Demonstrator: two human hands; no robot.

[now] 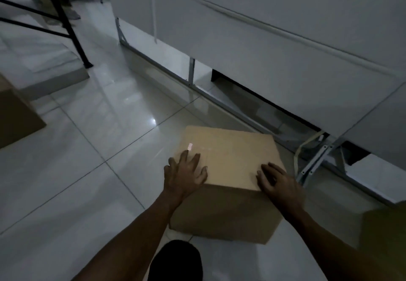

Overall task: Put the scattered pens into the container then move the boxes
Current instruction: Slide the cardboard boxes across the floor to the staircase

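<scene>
Both hands lie spread and flat on a closed cardboard box on the tiled floor: the left hand over the top's near-left corner, at about 8 o'clock on the lid, and the right hand over the near-right corner at about 4 o'clock, fingers splayed and gripping nothing. The box sits at roughly 5 o'clock in the view, just beside the metal base frame of a white panelled unit that runs from 12 toward 3 o'clock. A second brown box shows at the 9 o'clock edge, well apart, near a black stand leg. No pens or container are in view, so the box-moving part of the job appears to be in hand. The carton looks stiff, smooth-sided and sealed, its weight impossible to read; palms pressed against opposite side walls, or fingers hooked under the bottom edges, would likely hold better than the slick top.
</scene>
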